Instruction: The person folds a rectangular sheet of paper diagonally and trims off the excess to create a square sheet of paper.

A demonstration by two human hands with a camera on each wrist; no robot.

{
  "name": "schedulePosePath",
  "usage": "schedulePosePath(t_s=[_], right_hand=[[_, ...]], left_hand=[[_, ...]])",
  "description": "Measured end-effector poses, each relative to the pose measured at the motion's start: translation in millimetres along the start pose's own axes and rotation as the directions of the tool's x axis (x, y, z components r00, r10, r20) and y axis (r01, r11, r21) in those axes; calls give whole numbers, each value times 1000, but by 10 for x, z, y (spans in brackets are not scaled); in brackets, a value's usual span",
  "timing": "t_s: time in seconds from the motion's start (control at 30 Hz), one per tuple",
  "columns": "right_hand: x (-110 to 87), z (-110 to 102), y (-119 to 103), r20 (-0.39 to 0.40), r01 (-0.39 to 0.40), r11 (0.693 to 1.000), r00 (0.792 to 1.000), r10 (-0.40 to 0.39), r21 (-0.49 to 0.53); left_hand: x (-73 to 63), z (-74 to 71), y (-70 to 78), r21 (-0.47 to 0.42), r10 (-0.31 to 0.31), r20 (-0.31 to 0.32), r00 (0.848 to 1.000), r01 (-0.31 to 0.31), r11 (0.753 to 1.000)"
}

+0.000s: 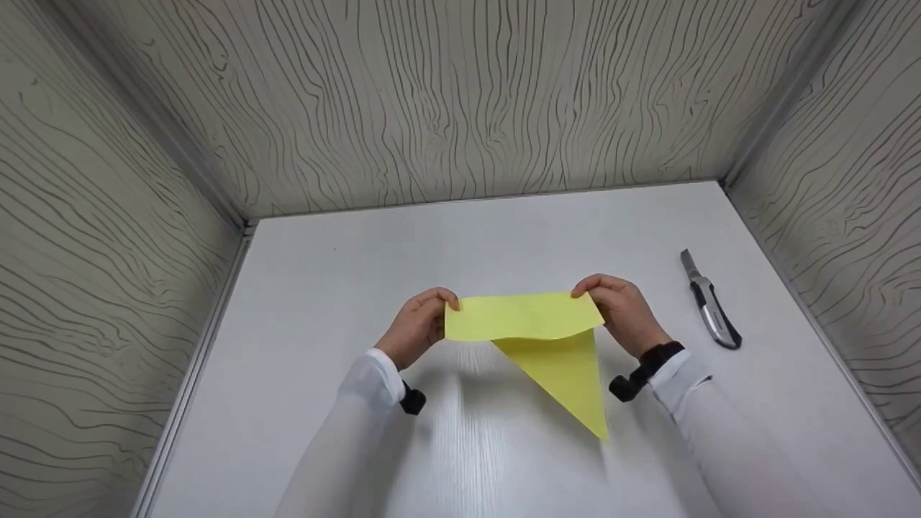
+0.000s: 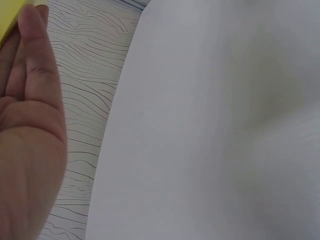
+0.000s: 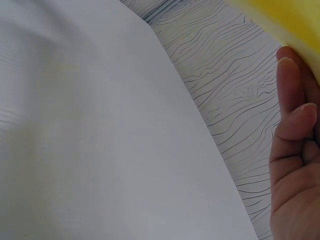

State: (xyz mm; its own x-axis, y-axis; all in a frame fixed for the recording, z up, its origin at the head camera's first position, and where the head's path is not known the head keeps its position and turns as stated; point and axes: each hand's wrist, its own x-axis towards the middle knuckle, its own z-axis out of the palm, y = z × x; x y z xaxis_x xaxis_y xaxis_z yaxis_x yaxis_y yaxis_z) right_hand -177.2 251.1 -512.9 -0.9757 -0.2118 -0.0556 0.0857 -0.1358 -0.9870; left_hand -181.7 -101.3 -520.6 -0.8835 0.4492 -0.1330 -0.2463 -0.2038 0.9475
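A yellow sheet of paper (image 1: pixel 522 316) is held up above the white table between both hands. Its upper part is a wide band, and below that a triangular flap (image 1: pixel 565 374) hangs down to a point at the right. My left hand (image 1: pixel 421 324) pinches the band's left end, thumb in front. At the upper right corner, my right hand (image 1: pixel 622 309) pinches the paper the same way. Only a yellow edge (image 2: pixel 6 15) shows past the fingers in the left wrist view. More of the paper (image 3: pixel 295 25) appears above the right fingers in the right wrist view.
A utility knife (image 1: pixel 712 309) with a silver and black handle lies on the table to the right of the right hand, blade end pointing away. Wood-grain panels (image 1: pixel 460 101) enclose the white table (image 1: pixel 316 288) at the back and both sides.
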Motion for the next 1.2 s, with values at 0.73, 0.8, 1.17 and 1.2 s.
schedulePosePath(t_s=[0.73,0.8,1.17,1.2], right_hand=[[2,6,33,-5,-18,976,1000,17,-219],[6,11,22,-6,-15,973,1000,14,-232],[39,70,-9,-52,-47,954,998,33,-296],[37,77,-11,-49,-49,958,998,37,-283]], left_hand=[[30,17,0,143,-44,-150,988,66,987],[32,17,10,163,-39,-156,987,64,985],[43,1,52,368,-8,-198,980,82,926],[40,2,56,396,-8,-203,979,89,914]])
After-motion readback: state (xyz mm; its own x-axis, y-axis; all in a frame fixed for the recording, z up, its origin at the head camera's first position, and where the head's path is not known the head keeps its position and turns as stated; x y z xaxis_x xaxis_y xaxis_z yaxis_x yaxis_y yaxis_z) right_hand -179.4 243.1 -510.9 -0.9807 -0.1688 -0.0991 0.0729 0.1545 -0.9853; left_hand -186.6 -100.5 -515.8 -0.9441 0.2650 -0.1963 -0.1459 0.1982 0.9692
